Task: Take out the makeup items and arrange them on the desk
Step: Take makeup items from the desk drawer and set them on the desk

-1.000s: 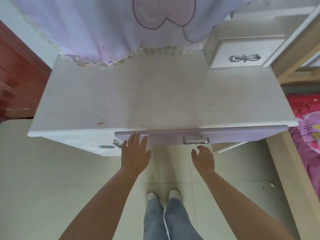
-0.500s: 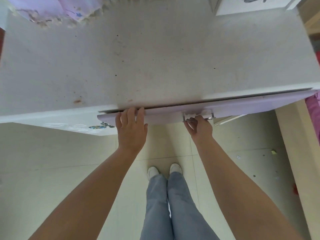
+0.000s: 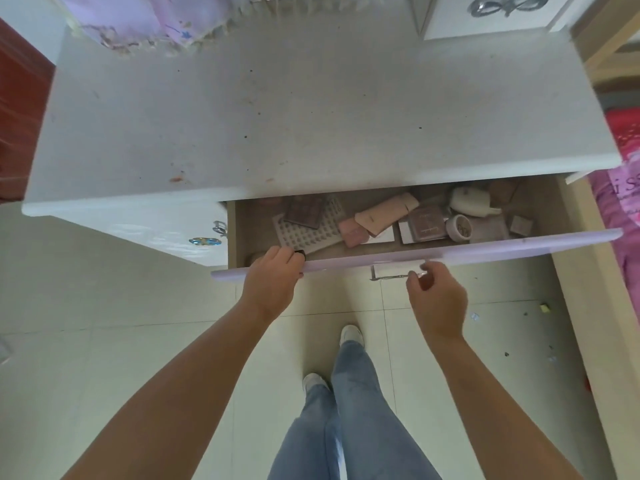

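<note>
— Bare skin on both hands. What is the left hand (image 3: 273, 276) doing?
— It hooks over the top edge of the purple drawer front (image 3: 450, 252). Its fingers curl down inside the drawer, so it grips that edge.
— And the right hand (image 3: 437, 299)?
— It is just below the drawer front, by the thin metal handle (image 3: 388, 278). Its fingers are bent and its fingertips are at the handle's end. I cannot tell if it pinches the handle or only touches it.
— Where are the makeup items (image 3: 381, 218)?
— All inside the open drawer, just past the hands. Right beyond the left hand lies a flat sheet with rows of little dots (image 3: 304, 233), with a dark palette (image 3: 306, 212) on top. Between the hands, farther back, are pink and tan flat cases (image 3: 384, 213). Past the right hand sit a brown square box (image 3: 426, 224), a small round jar (image 3: 460, 228) and a white bottle (image 3: 472, 201) on its side.
— What is beyond the drawer?
— White desk (image 3: 311, 109) with some small dark spots. At its far side hangs purple cloth (image 3: 152, 19), away past the left hand, and a small white drawer (image 3: 491, 15), away past the right hand.
</note>
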`<state>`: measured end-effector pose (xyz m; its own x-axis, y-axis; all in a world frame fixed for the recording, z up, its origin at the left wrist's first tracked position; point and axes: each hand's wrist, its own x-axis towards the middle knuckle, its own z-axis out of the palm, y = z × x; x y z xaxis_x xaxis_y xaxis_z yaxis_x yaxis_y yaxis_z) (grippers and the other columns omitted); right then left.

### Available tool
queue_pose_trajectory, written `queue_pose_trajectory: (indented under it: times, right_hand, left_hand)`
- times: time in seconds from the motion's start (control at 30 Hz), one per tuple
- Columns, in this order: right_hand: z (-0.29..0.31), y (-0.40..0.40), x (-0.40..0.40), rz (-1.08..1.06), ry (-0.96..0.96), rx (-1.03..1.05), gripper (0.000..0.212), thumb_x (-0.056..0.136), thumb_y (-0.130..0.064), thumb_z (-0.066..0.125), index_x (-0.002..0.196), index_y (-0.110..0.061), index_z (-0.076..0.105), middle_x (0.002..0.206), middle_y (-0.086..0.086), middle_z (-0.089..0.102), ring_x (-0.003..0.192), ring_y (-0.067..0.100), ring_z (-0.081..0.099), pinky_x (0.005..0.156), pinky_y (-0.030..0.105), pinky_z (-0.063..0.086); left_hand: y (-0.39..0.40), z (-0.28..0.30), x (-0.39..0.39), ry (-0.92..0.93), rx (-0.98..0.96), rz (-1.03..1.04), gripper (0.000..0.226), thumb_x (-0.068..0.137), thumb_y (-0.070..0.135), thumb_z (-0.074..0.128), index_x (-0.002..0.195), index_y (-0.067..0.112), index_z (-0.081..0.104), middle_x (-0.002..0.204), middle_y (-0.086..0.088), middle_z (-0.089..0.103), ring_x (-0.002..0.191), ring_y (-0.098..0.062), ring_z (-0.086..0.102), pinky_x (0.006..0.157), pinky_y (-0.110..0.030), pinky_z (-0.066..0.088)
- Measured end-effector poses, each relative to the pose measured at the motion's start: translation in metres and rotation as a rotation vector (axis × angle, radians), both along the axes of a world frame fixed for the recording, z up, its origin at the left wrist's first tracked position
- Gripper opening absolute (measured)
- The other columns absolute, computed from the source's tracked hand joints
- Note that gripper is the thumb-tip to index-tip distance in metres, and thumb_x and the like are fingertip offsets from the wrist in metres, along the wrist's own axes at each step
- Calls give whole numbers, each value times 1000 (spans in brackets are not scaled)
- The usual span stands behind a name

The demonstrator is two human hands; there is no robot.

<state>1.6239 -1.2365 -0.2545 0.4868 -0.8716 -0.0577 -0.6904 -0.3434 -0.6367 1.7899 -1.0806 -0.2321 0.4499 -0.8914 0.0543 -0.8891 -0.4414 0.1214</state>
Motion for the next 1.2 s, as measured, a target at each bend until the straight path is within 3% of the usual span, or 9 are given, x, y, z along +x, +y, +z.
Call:
queue_pose_trajectory:
  times: [0.1, 0.23, 0.4, 0.63, 0.77, 0.9, 1.0, 1.1, 1.2]
  right_hand:
    - [4, -14, 0, 267, 155, -438, 33, 59, -4, 79, 89, 2, 66, 87, 21, 67, 83, 38, 62, 75, 43, 48]
    - [7, -46, 12, 588, 474, -366, 24, 77, -21, 69, 94, -4, 65, 98, 13, 68, 98, 29, 60, 99, 40, 34]
    - [6, -55, 15, 703, 520, -326, 24, 82, -24, 63, 95, -3, 66, 95, 13, 69, 92, 29, 62, 81, 30, 43]
    - [5, -47, 18, 756, 489, -494, 40, 24, -13, 93, 47, -6, 61, 44, 6, 59, 40, 24, 57, 37, 25, 44]
    - [-2, -47, 18, 757, 494, -500, 43, 19, -13, 92, 46, -7, 58, 43, 4, 56, 39, 23, 55, 35, 23, 42]
    - [-2, -49, 25, 774, 680, -427, 31, 70, -35, 73, 88, -11, 65, 91, 4, 66, 86, 21, 61, 69, 30, 50]
    - [0, -56, 33, 842, 721, -126, 42, 86, -53, 45, 108, -20, 57, 105, -4, 58, 101, 15, 53, 76, 23, 41]
    - [2, -55, 61, 908, 613, -47, 35, 91, -42, 42, 109, -16, 57, 98, -1, 60, 90, 14, 56, 63, 17, 38]
    - [-5, -47, 99, 1035, 657, -200, 39, 91, -22, 43, 129, -17, 43, 129, 4, 49, 116, 21, 46, 91, 27, 41]
  left_hand:
    - [0, -4, 0, 2, 0, 2, 36, 37, 9, 91, 61, 6, 65, 56, -6, 62, 47, -20, 58, 37, -17, 43]
    - [3, -8, -5, 1, 13, -15, 36, 37, 11, 92, 60, 8, 64, 56, -4, 61, 48, -18, 58, 38, -16, 43]
    - [4, -5, -7, 29, 26, -11, 39, 32, 16, 93, 56, 12, 63, 54, 0, 59, 46, -13, 56, 37, -13, 38]
    - [6, -15, -12, 24, 143, 4, 40, 26, 15, 90, 53, 16, 60, 51, 1, 56, 45, -11, 53, 34, -14, 31]
    - [8, -25, -10, 26, 104, 16, 40, 27, 13, 89, 54, 17, 59, 53, 3, 56, 46, -12, 53, 35, -14, 34]
    - [6, -27, -4, 104, 139, 54, 38, 38, 26, 90, 63, 17, 62, 64, 2, 60, 57, -12, 58, 43, -18, 44]
    - [10, -32, 4, 287, 201, 157, 31, 86, 39, 53, 101, 13, 57, 104, -3, 58, 97, -18, 52, 80, -26, 42]
    - [10, -31, 19, 475, 160, 411, 30, 93, 33, 41, 107, 11, 54, 110, -4, 56, 106, -19, 48, 86, -27, 39]
    - [4, -34, 40, 485, 325, 545, 27, 91, 21, 47, 114, 8, 50, 118, -9, 52, 113, -24, 46, 90, -32, 42]
